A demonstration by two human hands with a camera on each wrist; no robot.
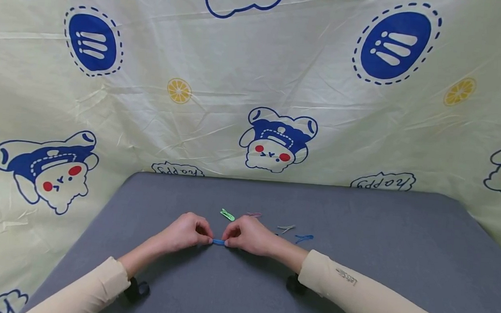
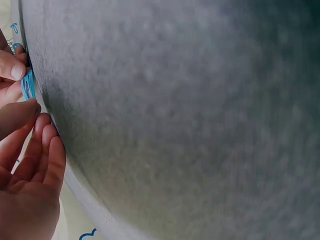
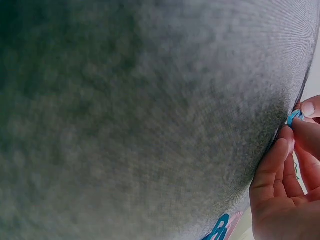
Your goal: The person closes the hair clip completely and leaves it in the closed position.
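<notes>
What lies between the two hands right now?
A blue clip, its ends pinched by the left hand and the right hand; the head view shows it best, and both wrist views show it too.

Bright, evenly lit backdrop, soft shadows on a tabletop blurry and dim in both wrist views

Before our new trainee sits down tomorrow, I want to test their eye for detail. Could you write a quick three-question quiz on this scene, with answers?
1. What do the left hand and right hand pinch between them?
2. True or false: the left hand holds the green clip.
3. In the head view, which lies farthest right: (a) green clip, (b) pink clip, (c) loose blue clip?

Key:
1. A blue clip.
2. False; it lies on the table.
3. c
</notes>
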